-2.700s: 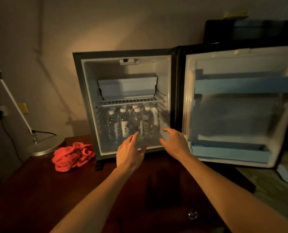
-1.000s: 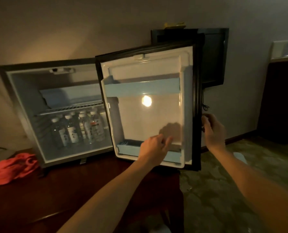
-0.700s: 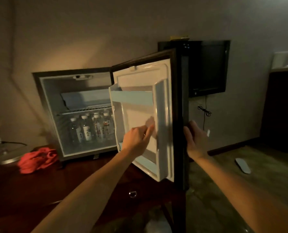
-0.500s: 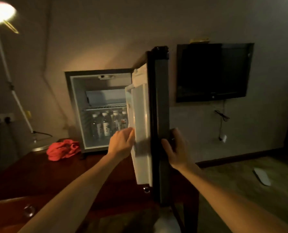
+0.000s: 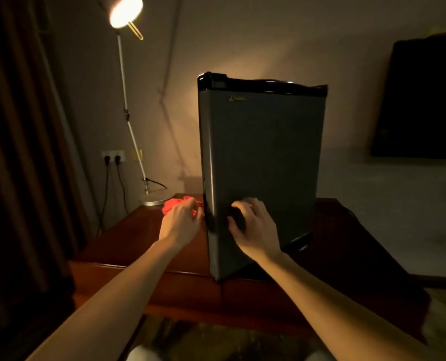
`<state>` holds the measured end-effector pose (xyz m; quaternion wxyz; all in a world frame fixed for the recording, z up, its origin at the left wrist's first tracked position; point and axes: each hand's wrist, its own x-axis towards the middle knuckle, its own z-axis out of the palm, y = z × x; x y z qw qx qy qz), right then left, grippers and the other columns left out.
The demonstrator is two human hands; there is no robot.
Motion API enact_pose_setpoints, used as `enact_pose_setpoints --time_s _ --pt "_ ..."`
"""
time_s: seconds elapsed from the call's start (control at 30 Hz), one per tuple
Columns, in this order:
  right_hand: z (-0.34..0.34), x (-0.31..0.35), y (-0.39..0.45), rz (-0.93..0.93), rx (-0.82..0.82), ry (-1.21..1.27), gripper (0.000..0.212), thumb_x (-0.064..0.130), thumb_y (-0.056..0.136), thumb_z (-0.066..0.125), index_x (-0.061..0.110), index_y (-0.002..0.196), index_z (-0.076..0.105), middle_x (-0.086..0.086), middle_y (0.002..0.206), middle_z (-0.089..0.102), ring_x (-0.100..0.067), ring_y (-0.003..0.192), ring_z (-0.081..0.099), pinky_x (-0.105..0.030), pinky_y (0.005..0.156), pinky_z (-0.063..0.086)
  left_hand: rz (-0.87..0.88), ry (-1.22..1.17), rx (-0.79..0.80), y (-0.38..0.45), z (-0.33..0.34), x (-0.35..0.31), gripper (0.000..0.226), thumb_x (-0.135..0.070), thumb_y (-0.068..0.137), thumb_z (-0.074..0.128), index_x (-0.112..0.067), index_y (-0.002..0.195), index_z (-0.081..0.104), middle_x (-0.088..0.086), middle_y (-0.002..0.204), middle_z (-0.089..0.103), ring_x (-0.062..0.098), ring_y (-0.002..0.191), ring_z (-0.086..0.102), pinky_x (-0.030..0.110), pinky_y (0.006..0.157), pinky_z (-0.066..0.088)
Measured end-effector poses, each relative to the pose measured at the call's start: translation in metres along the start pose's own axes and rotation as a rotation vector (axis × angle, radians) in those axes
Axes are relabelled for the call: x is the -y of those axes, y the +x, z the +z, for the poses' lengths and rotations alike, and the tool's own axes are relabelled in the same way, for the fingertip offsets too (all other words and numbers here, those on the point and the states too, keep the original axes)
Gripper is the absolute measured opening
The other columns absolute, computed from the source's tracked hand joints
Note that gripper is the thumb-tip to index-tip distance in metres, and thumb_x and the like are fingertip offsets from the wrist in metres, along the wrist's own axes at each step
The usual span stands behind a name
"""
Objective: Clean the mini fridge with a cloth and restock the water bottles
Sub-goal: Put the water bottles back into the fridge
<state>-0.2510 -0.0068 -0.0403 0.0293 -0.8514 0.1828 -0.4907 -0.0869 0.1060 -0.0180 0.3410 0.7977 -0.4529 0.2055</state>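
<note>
Now the fridge door fills the view, dark grey, nearly shut; whether it is latched I can't tell. Right hand rests on the door front w/ fingers bent against it, pressing not gripping. Left hand sits at the door's left edge, fingers loosely curled, holding nothing I can see. Red cloth lies behind the left hand on the table, toward its far left corner, beside the lamp base. Bottles hidden inside. Risks, my read: left fingers so close to the closing edge could get pinched; a hard push could slide the fridge back or tip bottles inside.
</note>
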Motion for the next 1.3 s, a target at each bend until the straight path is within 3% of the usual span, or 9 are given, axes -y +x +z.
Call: enact_pose_setpoints --time_s 0.1,0.27,0.37,0.5,0.77,0.97,1.13,1.3 --pt "0.024 -0.011 0.011 0.057 0.146 -0.062 0.040 0.041 0.093 0.054 0.027 0.130 0.050 0.003 0.129 0.050 -0.013 0.118 0.048 -0.031 0.092 0.049 0.001 -0.025 -0.024 -0.001 0.002 0.025 0.014 -0.028 0.095 0.055 -0.022 0.107 0.056 -0.003 0.105 0.064 0.018 0.093 0.064 0.034 0.073 0.052" --pt "0.044 -0.024 0.030 0.188 0.319 -0.123 0.050 0.038 0.091 0.054 0.030 0.139 0.040 0.000 0.139 0.040 -0.022 0.129 0.040 -0.042 0.101 0.044 0.142 0.009 -0.028 0.010 0.018 0.039 0.036 -0.026 0.093 0.058 -0.021 0.127 0.049 -0.002 0.129 0.052 0.015 0.112 0.055 0.029 0.078 0.055" --pt "0.057 -0.032 0.043 0.278 0.403 -0.162 0.055 0.041 0.090 0.056 0.036 0.139 0.033 -0.001 0.144 0.031 -0.026 0.133 0.032 -0.047 0.103 0.041 0.239 0.134 0.114 0.024 0.038 0.040 0.053 -0.028 0.089 0.059 -0.020 0.139 0.044 0.003 0.145 0.042 0.022 0.128 0.047 0.035 0.096 0.050" --pt "0.075 -0.048 0.062 0.331 0.422 -0.252 0.061 0.040 0.093 0.054 0.035 0.148 0.028 -0.006 0.154 0.020 -0.031 0.140 0.021 -0.050 0.105 0.037 0.302 0.232 0.287 0.047 0.073 0.035 0.072 -0.034 0.084 0.060 -0.021 0.149 0.032 0.003 0.161 0.017 0.022 0.145 0.026 0.038 0.114 0.032" --pt "0.111 -0.083 0.084 0.331 0.505 -0.427 0.067 0.046 0.095 0.047 0.045 0.150 0.010 -0.005 0.158 -0.003 -0.040 0.143 0.004 -0.061 0.109 0.030 0.250 0.232 0.415 0.085 0.146 0.037 0.084 -0.039 0.088 0.055 -0.018 0.156 0.011 0.008 0.164 -0.006 0.021 0.151 0.009 0.038 0.122 0.015" --pt "0.127 -0.083 0.081 0.321 0.474 -0.460 0.066 0.048 0.097 0.040 0.048 0.149 0.000 -0.011 0.158 -0.003 -0.044 0.143 0.000 -0.071 0.107 0.018 0.299 0.235 0.402 0.078 0.168 0.053 0.087 -0.043 0.086 0.055 -0.019 0.156 0.009 0.010 0.161 -0.023 0.024 0.152 0.000 0.041 0.122 0.014" --pt "0.123 -0.078 0.079 0.312 0.463 -0.459 0.066 0.047 0.096 0.041 0.045 0.150 0.003 -0.010 0.158 -0.002 -0.042 0.144 0.003 -0.065 0.111 0.021 0.299 0.247 0.358 0.081 0.150 0.052 0.076 -0.039 0.087 0.054 -0.015 0.152 0.022 0.007 0.165 -0.005 0.019 0.150 0.016 0.039 0.121 0.018" --pt "0.094 -0.070 0.078 0.321 0.465 -0.403 0.061 0.046 0.097 0.043 0.041 0.150 0.012 -0.010 0.156 0.017 -0.035 0.143 0.014 -0.058 0.110 0.028 0.263 0.222 0.313 0.080 0.113 0.036 0.075 -0.039 0.086 0.060 -0.016 0.150 0.029 0.003 0.162 0.020 0.019 0.146 0.026 0.038 0.120 0.019"
